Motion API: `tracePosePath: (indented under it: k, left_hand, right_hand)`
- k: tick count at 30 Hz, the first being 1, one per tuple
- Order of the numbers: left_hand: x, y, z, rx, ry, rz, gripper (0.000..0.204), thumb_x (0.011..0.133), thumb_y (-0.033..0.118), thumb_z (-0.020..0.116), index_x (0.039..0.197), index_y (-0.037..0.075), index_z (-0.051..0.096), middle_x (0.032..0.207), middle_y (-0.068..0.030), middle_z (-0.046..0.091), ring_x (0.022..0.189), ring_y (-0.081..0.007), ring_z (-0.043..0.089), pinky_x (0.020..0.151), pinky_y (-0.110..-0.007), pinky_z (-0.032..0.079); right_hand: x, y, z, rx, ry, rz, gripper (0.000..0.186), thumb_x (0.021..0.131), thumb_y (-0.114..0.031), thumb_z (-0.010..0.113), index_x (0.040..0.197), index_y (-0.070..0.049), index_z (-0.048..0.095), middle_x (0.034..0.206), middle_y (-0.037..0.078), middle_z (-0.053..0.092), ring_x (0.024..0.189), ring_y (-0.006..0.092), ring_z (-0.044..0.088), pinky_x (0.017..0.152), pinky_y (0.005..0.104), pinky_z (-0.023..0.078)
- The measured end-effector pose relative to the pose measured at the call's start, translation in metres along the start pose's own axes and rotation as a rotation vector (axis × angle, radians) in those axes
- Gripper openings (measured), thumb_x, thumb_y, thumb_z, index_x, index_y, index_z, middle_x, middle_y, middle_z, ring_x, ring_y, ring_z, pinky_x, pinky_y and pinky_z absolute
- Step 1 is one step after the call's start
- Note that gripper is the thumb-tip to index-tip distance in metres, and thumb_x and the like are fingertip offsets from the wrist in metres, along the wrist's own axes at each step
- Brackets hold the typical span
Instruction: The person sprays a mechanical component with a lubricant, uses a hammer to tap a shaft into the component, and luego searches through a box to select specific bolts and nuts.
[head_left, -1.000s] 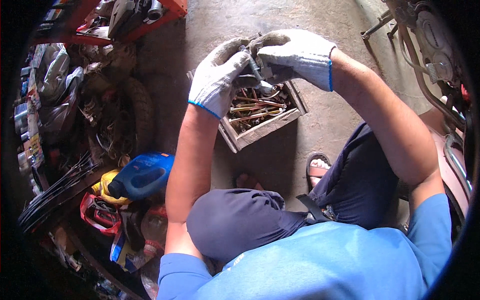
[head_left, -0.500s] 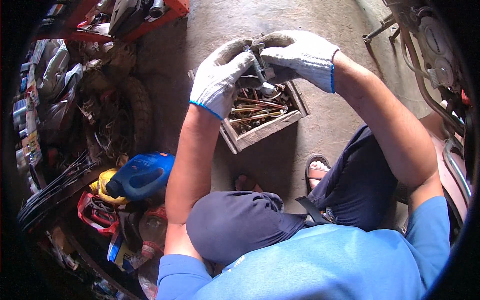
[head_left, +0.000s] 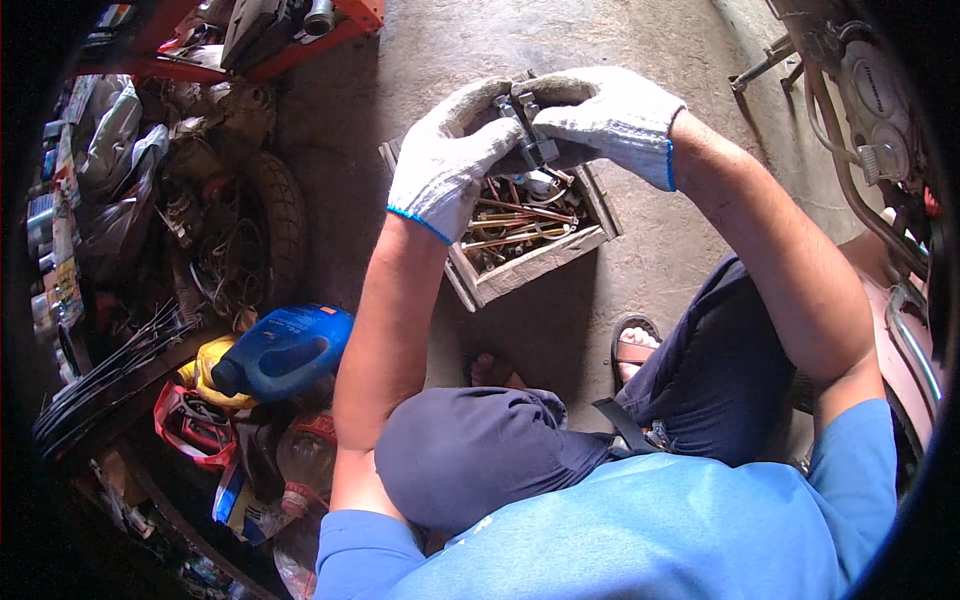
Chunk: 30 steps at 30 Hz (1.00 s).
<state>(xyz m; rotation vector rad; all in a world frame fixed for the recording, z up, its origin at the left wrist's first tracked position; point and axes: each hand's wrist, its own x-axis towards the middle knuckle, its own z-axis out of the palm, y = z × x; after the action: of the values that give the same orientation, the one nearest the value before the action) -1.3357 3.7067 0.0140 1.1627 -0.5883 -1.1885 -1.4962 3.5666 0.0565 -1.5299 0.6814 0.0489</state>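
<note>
Both hands wear white knit gloves with blue cuffs and meet above a wooden box. Two metal bolts lie nearly side by side between the thumbs, their heads pointing away from me. My left hand (head_left: 450, 150) is closed around the left bolt (head_left: 508, 108). Closed on the right bolt (head_left: 529, 103) is my right hand (head_left: 605, 115). Some fingers are hidden behind the bolts. Below them, the wooden box (head_left: 540, 262) holds many long rods, bolts and small metal parts (head_left: 515, 220).
At left stand a blue jug (head_left: 285, 350), a yellow container (head_left: 212, 370), a clear bottle (head_left: 305, 460) and a tyre (head_left: 275, 215). A red metal rack (head_left: 290, 60) is at the far left. Motorcycle parts (head_left: 870, 90) line the right side. My sandalled foot (head_left: 635, 345) rests on the concrete floor.
The two bolts have turned slightly and now show more clearly as a parallel pair. Both hands have shifted a little to the right and toward me.
</note>
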Motion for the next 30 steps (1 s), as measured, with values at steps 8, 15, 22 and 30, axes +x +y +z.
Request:
tracePosePath:
  k: [8, 15, 22, 30]
  left_hand:
    - [0.0, -0.003, 0.003, 0.08, 0.033, 0.014, 0.045, 0.091, -0.003, 0.072, 0.134, -0.006, 0.062, 0.122, -0.0143, 0.071, 0.109, -0.0199, 0.068, 0.094, -0.032, 0.058]
    - [-0.001, -0.003, 0.0, 0.066, 0.019, -0.001, 0.044, 0.092, -0.002, 0.071, 0.134, -0.006, 0.062, 0.122, -0.0144, 0.071, 0.108, -0.0196, 0.069, 0.095, -0.032, 0.057]
    - [-0.005, 0.002, -0.009, -0.036, -0.002, -0.053, 0.035, 0.096, 0.008, 0.071, 0.127, -0.006, 0.065, 0.112, -0.0133, 0.073, 0.095, -0.0179, 0.072, 0.087, -0.032, 0.061]
    - [-0.009, -0.02, -0.092, 1.132, 0.264, -0.061, 0.025, 0.088, 0.021, 0.076, 0.102, 0.0, 0.075, 0.089, -0.0087, 0.076, 0.081, -0.0142, 0.069, 0.075, -0.029, 0.056]
  right_hand:
    - [0.003, 0.003, 0.001, -0.122, 0.022, -0.009, 0.04, 0.1, -0.022, 0.068, 0.136, -0.005, 0.065, 0.112, 0.006, 0.073, 0.096, 0.0116, 0.069, 0.086, 0.0295, 0.06]
    - [0.004, 0.004, 0.001, -0.132, -0.021, -0.021, 0.048, 0.096, -0.025, 0.071, 0.139, -0.006, 0.062, 0.118, 0.008, 0.072, 0.1, 0.0139, 0.069, 0.088, 0.031, 0.06]
    - [0.004, 0.002, -0.002, -0.035, -0.084, 0.014, 0.047, 0.094, -0.023, 0.069, 0.136, -0.003, 0.062, 0.112, 0.008, 0.071, 0.096, 0.014, 0.068, 0.086, 0.0312, 0.059]
    - [0.001, -0.003, -0.011, 0.34, -0.019, -0.056, 0.05, 0.101, -0.045, 0.062, 0.13, -0.004, 0.065, 0.1, 0.002, 0.07, 0.088, 0.0086, 0.066, 0.083, 0.0276, 0.056]
